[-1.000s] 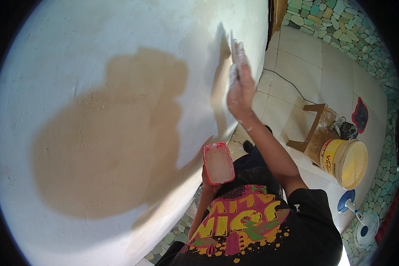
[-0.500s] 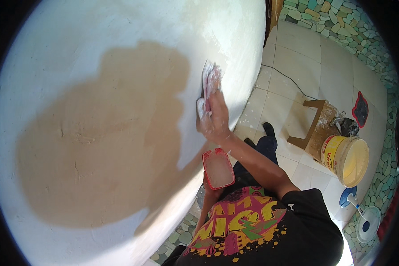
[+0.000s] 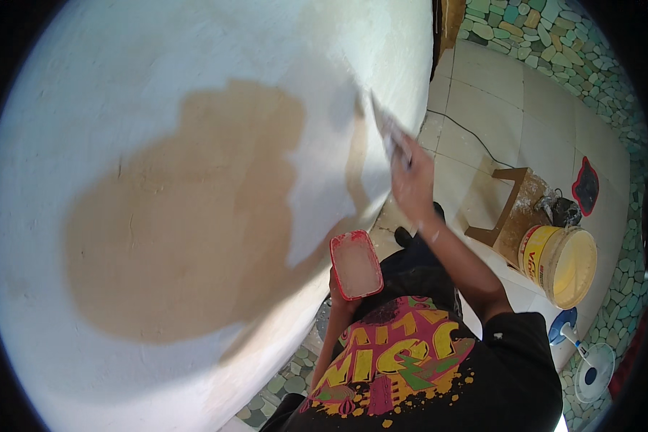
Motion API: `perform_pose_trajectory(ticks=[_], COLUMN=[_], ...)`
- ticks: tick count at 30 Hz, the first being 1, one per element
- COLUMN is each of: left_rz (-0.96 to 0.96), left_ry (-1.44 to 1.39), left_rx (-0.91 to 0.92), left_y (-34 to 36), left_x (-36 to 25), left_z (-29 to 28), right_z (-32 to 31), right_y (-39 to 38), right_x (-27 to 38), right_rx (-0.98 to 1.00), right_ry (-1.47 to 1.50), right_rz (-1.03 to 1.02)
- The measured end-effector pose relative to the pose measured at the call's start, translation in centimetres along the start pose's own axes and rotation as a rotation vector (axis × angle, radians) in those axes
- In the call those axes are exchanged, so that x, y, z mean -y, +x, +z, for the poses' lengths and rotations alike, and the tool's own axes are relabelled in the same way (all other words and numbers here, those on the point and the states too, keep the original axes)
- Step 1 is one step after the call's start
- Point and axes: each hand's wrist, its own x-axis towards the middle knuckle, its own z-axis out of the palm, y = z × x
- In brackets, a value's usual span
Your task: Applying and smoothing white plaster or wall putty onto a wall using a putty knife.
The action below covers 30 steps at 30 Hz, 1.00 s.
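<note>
My right hand [image 3: 413, 186] is closed round the handle of a putty knife [image 3: 383, 124] smeared with white putty. Its blade points up and to the left, beside the pale wall [image 3: 216, 43]; whether the tip touches the wall I cannot tell. At my waist, my left hand [image 3: 340, 294] grips a red rectangular tub [image 3: 357, 265], its fingers partly hidden beneath it. Smooth off-white putty or paste shows inside the tub, and white smears cover its rim.
A brown stool [image 3: 518, 209] stands on the tiled floor [image 3: 482, 79] to the right. By it are a yellow and white bucket [image 3: 570, 266], a dark plastic bag [image 3: 563, 210] and a red-edged dark mat [image 3: 586, 186]. A blue and white fan-like object [image 3: 594, 372] lies lower right. A thin cable [image 3: 475, 135] crosses the tiles.
My right hand has moved right, drawing the putty knife away from its earlier place against the wall. The tub in my left hand has hardly shifted. Shadows on the wall have changed shape.
</note>
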Motion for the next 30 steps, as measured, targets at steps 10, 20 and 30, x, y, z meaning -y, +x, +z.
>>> perform_pose_trajectory(ticks=[10, 20, 30], left_rz=[0.008, 0.003, -0.015], left_ry=[-0.045, -0.006, -0.003], left_rx=[0.015, 0.035, 0.003], left_y=[-0.3, -0.7, -0.4], left_x=[0.7, 0.7, -0.1], left_z=[-1.3, 1.7, 1.5], right_z=[2.6, 1.1, 1.2], right_y=[-1.4, 5.9, -0.2], right_x=[-0.6, -0.1, 0.5], right_rx=[0.138, 0.012, 0.300], right_ry=[-0.146, -0.093, 0.108], right_rz=[-0.235, -0.308, -0.174])
